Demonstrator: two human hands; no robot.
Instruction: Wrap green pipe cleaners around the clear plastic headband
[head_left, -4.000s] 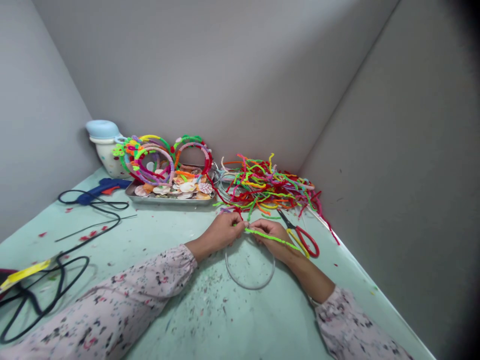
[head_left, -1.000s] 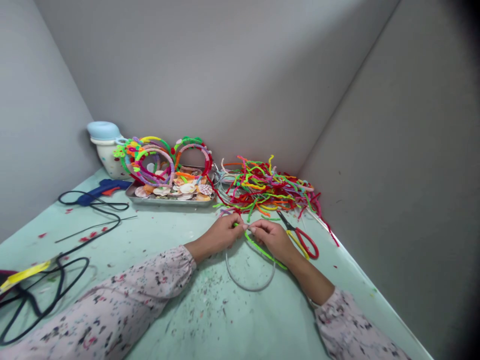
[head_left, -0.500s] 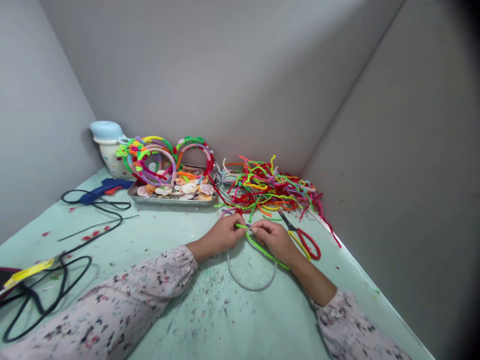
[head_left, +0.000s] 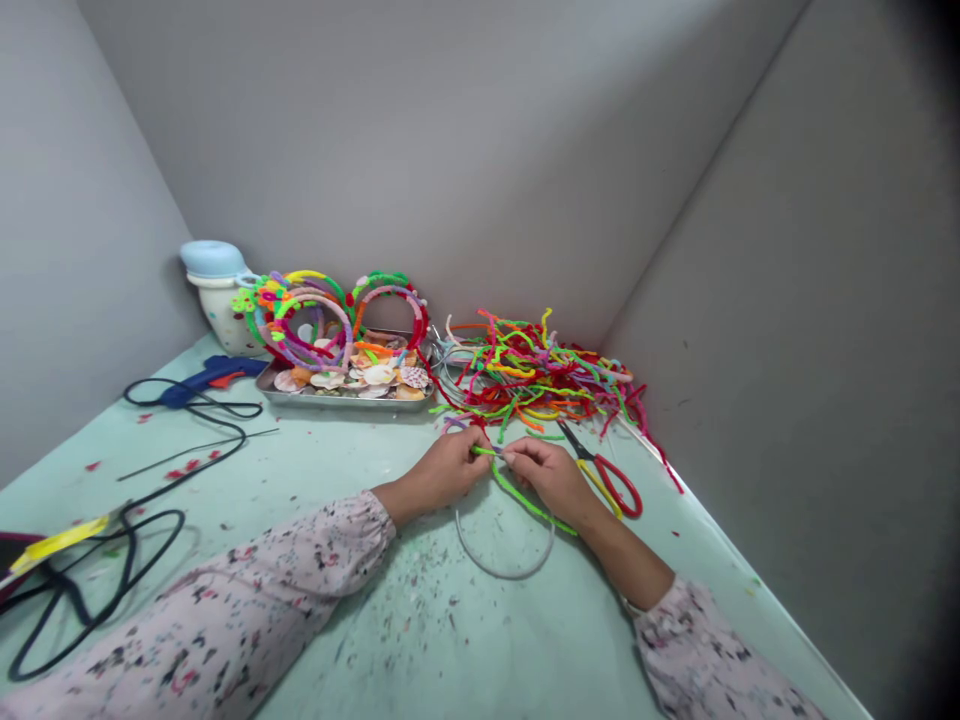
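Left of the plastic headband, a glue gun and a tray of shells sit farther back; the left hand pinches a green pipe cleaner at the headband's top; the right hand grips it too, fingers clenched; scissors lie just right.

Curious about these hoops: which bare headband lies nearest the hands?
The pale one lying flat under the left hand and right hand, a green pipe cleaner across it; the other bare ones sit farther off.

Fuzzy chenille stem; tray (glossy metal)
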